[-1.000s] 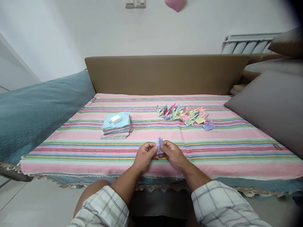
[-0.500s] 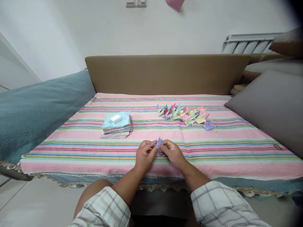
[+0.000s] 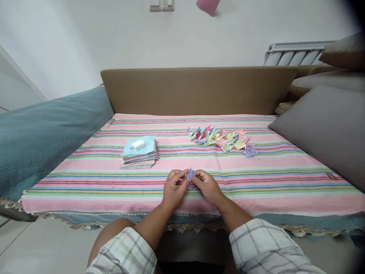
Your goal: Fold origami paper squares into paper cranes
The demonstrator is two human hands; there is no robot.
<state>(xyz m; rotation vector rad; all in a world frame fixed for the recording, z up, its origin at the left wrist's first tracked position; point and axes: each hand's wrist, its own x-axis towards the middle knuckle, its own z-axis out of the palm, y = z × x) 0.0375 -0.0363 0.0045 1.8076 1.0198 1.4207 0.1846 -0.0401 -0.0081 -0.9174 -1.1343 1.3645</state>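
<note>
My left hand and my right hand meet over the near part of a pink striped cloth. Both pinch a small, partly folded lilac paper piece between their fingertips. Farther back on the cloth lies a row of several folded paper cranes in mixed colours. To the left sits a stack of square coloured papers with a white charger plug on top.
A teal blanket covers the left side. Grey cushions lean at the right. A brown backrest runs behind the cloth. My knees in checked shorts are below the cloth's fringed edge.
The hands have lowered slightly toward the cloth and closed tighter round the lilac paper, so less of it shows. The view has shifted a little.
</note>
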